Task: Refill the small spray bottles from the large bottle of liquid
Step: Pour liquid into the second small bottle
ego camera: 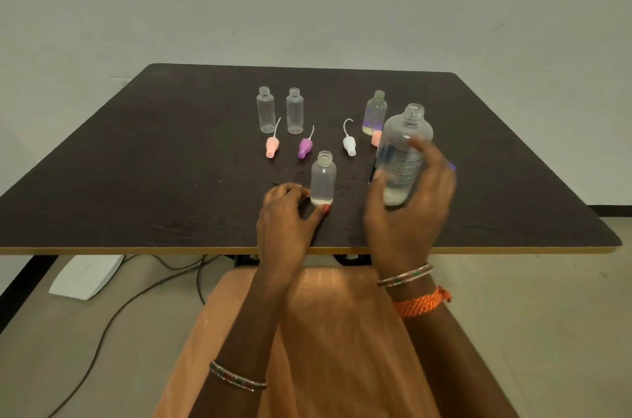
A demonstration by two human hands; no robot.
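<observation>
Right hand (410,212) wrapped round the uncapped large bottle (403,154), lifted and nearly upright; left hand (287,215) pinching the open small bottle (323,178) at its base on the desk (136,161).

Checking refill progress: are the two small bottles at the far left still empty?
Yes, both far-left small bottles look clear and empty, uncapped, standing on the table.

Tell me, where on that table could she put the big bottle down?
Bare table stretches left of the pink cap, and more lies right of the large bottle in her right hand. The middle is crowded: small bottles, loose caps, and her left hand steadying the near small bottle.
</observation>
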